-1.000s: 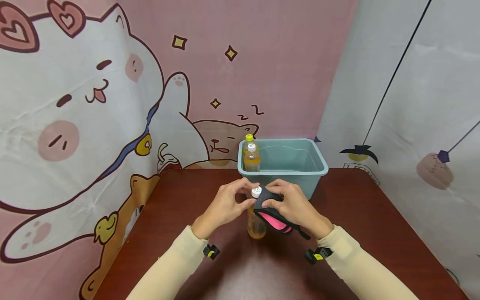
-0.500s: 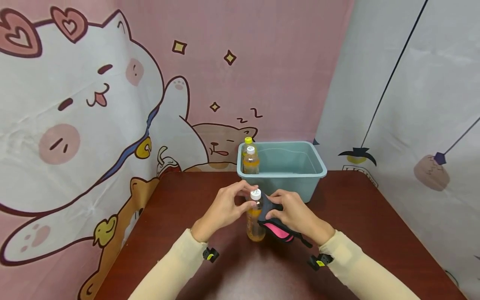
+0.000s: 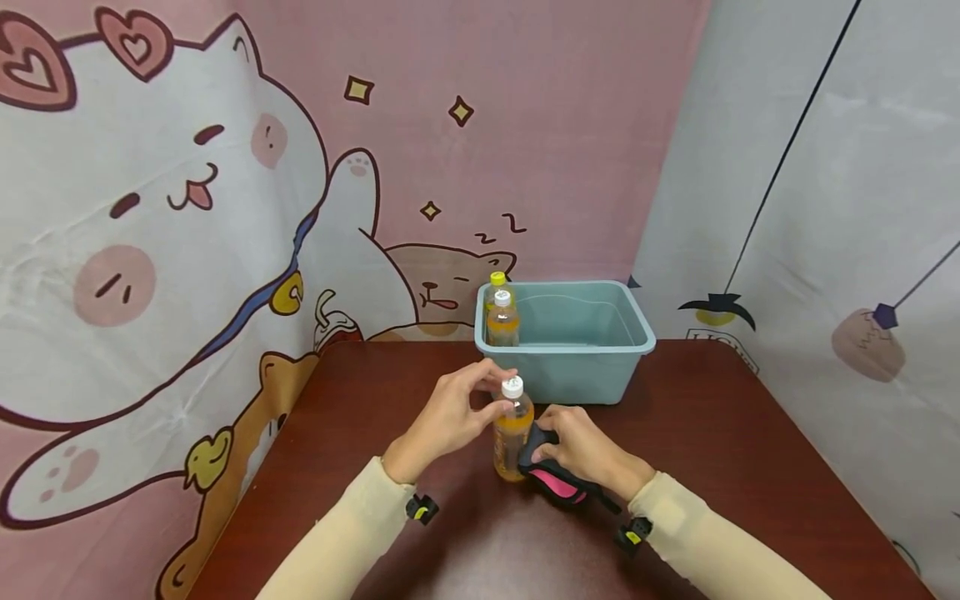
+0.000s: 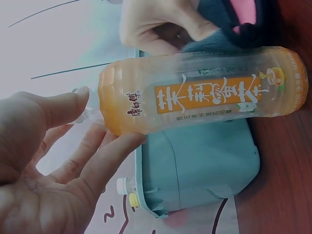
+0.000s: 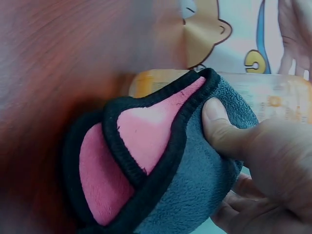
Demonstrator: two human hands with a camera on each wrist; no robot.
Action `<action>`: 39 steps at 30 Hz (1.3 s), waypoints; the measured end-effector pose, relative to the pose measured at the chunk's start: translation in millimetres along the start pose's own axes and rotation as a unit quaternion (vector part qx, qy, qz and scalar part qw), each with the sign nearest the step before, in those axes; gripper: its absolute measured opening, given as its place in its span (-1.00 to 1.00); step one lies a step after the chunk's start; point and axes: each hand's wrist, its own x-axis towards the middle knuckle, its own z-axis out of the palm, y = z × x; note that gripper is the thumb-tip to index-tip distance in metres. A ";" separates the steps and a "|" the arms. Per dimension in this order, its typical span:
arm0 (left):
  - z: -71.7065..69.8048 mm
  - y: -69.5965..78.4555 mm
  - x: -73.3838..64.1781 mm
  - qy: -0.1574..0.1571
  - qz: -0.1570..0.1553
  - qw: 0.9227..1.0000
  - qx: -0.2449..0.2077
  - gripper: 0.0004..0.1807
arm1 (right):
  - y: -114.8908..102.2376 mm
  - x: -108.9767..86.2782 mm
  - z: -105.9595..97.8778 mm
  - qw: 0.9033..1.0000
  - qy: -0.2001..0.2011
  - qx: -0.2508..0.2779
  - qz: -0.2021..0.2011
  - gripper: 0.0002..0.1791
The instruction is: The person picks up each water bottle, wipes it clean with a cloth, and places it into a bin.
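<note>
An upright bottle of orange-labelled drink (image 3: 513, 437) with a white cap stands on the table, its label facing the left wrist view. My left hand (image 3: 453, 408) pinches it at the neck just below the cap, thumb on the near side and fingertips on the other. My right hand (image 3: 588, 454) grips a folded grey plush cloth piece (image 5: 195, 170) with pink lining and black edging, thumb on its outer face. In the head view the grey cloth lies against the bottle's lower right side. The right fingers behind the cloth are partly hidden.
Behind the bottle sits a blue-green plastic bin (image 3: 570, 371). In its left end stand a white-capped bottle (image 3: 503, 323) and a yellow-capped bottle (image 3: 498, 279). The brown table (image 3: 390, 387) meets a cartoon-printed backdrop (image 3: 570, 167) at the rear.
My right hand has slid the plush cloth down the bottle's right side, from beside the cap to the lower body. My left hand keeps its hold at the neck.
</note>
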 end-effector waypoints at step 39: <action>3.6 3.6 -1.8 0.017 0.020 1.000 0.013 -0.60 | -40.2 8.4 -52.8 0.997 0.075 0.007 -0.022 -0.44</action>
